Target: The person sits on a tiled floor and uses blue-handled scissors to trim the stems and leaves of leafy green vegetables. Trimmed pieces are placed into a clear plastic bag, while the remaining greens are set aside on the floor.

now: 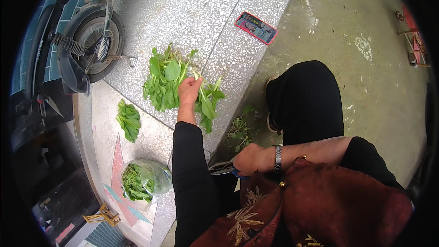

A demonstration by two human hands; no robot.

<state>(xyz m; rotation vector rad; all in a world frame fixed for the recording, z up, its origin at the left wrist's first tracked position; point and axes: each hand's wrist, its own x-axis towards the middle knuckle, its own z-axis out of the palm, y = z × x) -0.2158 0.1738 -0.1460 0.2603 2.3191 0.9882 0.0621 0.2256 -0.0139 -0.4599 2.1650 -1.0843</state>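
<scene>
My left hand (189,91) reaches over a pile of leafy greens (163,89) on the speckled stone step, its thumb and fingers pinched at the pale stems of some leafy greens (207,106) on the pile's right side. Near my lap, my right hand (252,159), with a metal watch on the wrist, is closed around the blue handle of scissors (224,169); the blades point left and are partly hidden. A separate small bunch of greens (129,120) lies to the left. Below it stands a clear plastic bag (161,181) filled with greens.
A phone in a red case (256,27) lies on the step. Loose trimmings (240,132) are on the concrete floor beside my shoe. At the upper left stands a two-wheeler's wheel (92,41). A small yellow stand (106,215) is at the lower left, a red object (413,34) at the far right.
</scene>
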